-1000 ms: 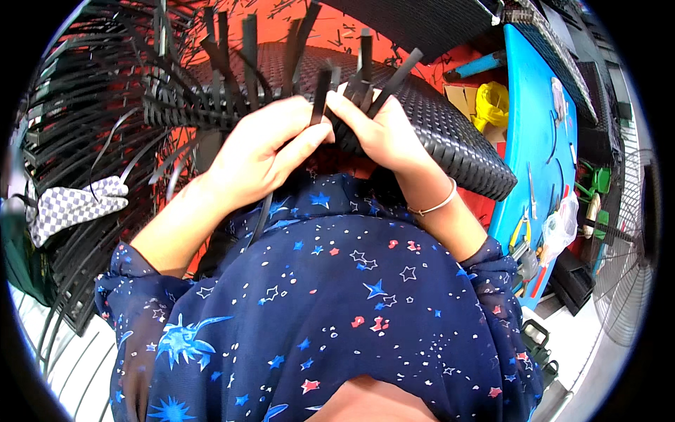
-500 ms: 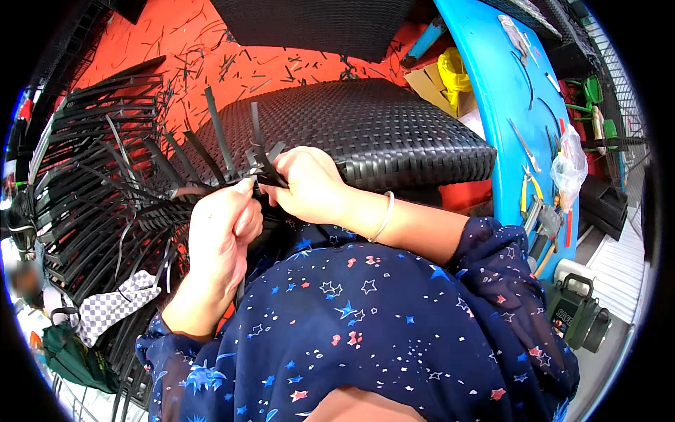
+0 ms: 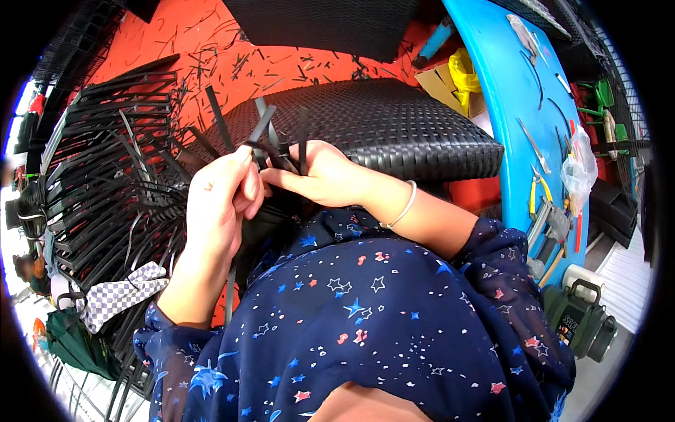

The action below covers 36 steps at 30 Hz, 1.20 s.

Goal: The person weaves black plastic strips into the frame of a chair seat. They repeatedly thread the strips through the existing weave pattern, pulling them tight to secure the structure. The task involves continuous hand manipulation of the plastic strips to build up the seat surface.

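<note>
My left hand (image 3: 223, 193) is closed, its thumb and fingertips pinching a flat black weaving strip (image 3: 261, 126) near the middle of the view. Close beside it, my right hand (image 3: 316, 172) has its fingers curled round more black strips (image 3: 303, 137) whose loose ends stick up. Both hands meet at the left near corner of a woven black panel (image 3: 380, 116) with a thick, rounded edge. Further strip ends (image 3: 219, 116) fan out to the left of my hands. The fingertips of my right hand are partly hidden behind the strips.
Left of me stands a stack of black slatted frames (image 3: 116, 176), with a checkered cloth (image 3: 126, 292) below it. On the right, a blue table (image 3: 485, 42) carries pliers (image 3: 540, 190), scissors (image 3: 534, 146) and a plastic bag (image 3: 579, 169). Cut scraps litter the red floor (image 3: 204, 21).
My left hand has risen slightly, and the strip in it now slants up to the right. My right hand has shifted a little right, with the strip ends beside it rearranged.
</note>
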Available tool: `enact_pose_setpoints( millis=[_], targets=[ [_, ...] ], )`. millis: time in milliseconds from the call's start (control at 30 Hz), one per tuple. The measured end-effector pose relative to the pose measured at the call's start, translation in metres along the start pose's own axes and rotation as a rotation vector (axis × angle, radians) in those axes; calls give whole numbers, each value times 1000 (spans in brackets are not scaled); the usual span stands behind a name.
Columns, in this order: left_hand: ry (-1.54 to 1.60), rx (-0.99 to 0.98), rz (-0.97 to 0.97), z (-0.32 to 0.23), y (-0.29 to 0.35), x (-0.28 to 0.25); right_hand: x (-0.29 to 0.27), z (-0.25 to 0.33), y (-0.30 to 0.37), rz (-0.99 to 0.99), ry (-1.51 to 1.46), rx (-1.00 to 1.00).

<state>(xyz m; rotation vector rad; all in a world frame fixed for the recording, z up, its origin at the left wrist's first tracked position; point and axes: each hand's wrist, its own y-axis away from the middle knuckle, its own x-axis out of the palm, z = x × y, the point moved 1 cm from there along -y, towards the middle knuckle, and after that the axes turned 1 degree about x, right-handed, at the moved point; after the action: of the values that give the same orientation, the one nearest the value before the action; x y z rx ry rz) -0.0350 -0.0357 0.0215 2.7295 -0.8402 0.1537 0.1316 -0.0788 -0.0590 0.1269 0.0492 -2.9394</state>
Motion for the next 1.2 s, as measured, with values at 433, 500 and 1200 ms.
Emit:
enact_pose_setpoints(
  millis=[433,500,1200],
  targets=[
    [-223,188,80,12,-20,-21,7,-15,-7,-24,-252,130],
    [-422,382,-29,8,-12,-26,5,-8,-4,-54,-228,98],
    [-1163,720,282,45,36,-58,5,-8,-3,-54,-372,108]
  ],
)
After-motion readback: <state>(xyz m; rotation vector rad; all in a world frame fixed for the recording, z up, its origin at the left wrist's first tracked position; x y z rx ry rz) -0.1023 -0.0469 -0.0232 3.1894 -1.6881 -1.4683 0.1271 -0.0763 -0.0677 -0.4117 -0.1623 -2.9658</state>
